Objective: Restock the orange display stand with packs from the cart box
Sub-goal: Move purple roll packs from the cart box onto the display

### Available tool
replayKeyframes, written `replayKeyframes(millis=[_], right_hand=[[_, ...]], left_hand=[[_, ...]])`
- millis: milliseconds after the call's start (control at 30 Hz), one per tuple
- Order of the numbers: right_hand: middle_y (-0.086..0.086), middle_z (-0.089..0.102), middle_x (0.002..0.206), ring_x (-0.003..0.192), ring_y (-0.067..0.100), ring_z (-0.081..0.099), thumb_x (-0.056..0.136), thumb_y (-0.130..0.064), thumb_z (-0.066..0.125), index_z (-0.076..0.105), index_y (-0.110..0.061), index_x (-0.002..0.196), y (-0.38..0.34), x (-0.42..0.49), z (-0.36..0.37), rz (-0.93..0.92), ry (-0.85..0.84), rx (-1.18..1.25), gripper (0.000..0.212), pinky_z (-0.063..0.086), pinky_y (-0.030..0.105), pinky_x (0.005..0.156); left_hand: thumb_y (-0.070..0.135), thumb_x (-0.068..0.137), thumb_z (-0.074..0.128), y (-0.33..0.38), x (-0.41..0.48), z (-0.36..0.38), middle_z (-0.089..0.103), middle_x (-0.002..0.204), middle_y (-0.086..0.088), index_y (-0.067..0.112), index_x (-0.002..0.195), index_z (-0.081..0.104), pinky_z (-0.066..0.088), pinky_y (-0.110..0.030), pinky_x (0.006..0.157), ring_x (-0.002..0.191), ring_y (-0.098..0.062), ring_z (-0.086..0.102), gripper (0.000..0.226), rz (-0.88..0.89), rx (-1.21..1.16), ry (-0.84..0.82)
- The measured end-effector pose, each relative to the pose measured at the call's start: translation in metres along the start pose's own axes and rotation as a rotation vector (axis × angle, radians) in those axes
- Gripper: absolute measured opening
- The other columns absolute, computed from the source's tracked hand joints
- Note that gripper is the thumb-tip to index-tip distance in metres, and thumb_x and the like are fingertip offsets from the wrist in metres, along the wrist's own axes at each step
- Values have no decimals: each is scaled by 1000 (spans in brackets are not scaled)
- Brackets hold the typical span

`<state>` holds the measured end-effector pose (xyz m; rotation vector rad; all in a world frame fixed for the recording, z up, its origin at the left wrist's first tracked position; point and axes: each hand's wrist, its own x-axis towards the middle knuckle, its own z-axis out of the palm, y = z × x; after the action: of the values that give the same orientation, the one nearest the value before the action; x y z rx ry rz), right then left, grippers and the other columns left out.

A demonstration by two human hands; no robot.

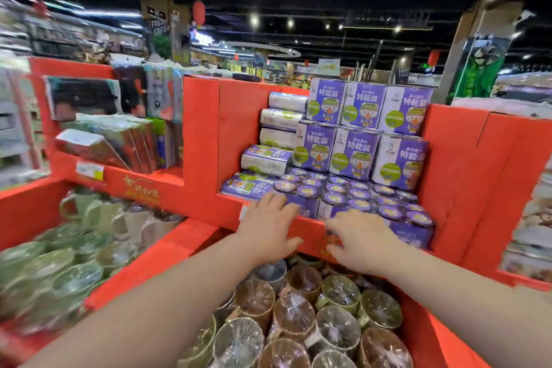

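The orange stand [203, 140] fills the middle of the view, and its central compartment holds purple packs [355, 155]. At the far side they stand upright in two stacked tiers with the printed faces toward the camera. At the left of the compartment more of them lie on their sides in a pile. In front a low row stands with round tops up, reaching to the compartment's front lip [310, 227]. Both bare arms reach forward from the near edge to that lip. The left hand [268, 227] lies palm down at the left near corner of the low row. Its fingers are spread and fairly straight, and their tips rest on the nearest pack there, gripping nothing. The right hand [358, 239] is just beside it to the right, also palm down with fingers spread and only lightly bent. It is over the lip, with its fingertips at the near face of the front row. Whether they touch it is blurred, and the hand holds nothing. The low row lies just beyond and between the two hands. Below the arms, a near bin holds film-wrapped cups [298, 317]. A bin to the left holds green mugs [77, 254]. Above them, on the stand's left shelf, flat packets [119, 140] lean upright.
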<state>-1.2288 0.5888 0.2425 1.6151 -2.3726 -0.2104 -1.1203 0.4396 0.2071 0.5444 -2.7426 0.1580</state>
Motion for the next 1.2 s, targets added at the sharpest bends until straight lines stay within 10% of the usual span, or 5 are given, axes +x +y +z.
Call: replayKeyframes(millis=[567,1200], right_hand=[[5,53,128,120,28,49,90,-39,50,50,-22,127,-184,-12,3,-348,-67,213,41,43,38,95],[3,52,134,122,26,50,89,-40,54,46,-23,133,-565,-51,-76,-662,-50,370,48,43,37,95]], left_hand=[[56,86,52,-78,-246,-7,39,142,-5,21,140,35,31,-42,109,134,-28,33,67,-553,87,-259],[55,88,51,-221,-630,-57,36,146,-8,21,144,32,30,-43,111,136,-29,33,69,-996,18,-534]])
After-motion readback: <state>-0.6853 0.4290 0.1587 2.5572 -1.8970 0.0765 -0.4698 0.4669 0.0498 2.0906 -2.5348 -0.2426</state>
